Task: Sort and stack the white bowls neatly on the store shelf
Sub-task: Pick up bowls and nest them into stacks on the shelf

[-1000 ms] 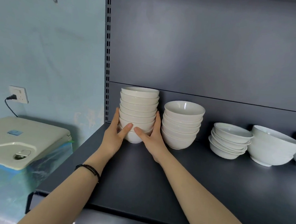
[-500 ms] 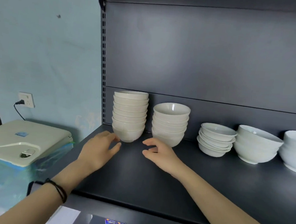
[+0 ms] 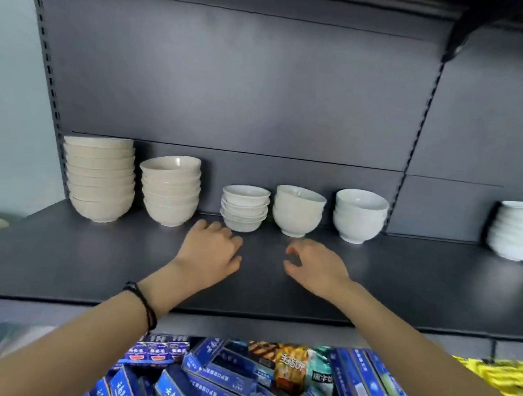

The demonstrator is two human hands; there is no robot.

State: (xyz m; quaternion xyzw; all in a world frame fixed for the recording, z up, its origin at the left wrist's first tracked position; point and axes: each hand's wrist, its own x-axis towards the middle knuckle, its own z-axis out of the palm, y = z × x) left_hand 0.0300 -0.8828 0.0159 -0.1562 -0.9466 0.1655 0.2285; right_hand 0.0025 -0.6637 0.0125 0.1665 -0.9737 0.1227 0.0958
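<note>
Bowls in the tall stack (image 3: 99, 178) we were squaring now stand released, well left of our left grip (image 3: 212, 250), which like the right grip (image 3: 314, 263) is loosely curled and empty, just short of the small stack (image 3: 245, 207), likely next.

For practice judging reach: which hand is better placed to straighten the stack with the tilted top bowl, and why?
Likely the right hand: it hovers, empty, directly in front of the tilted stack, while the left hand sits further left, before the shallow-bowl stack.
</note>
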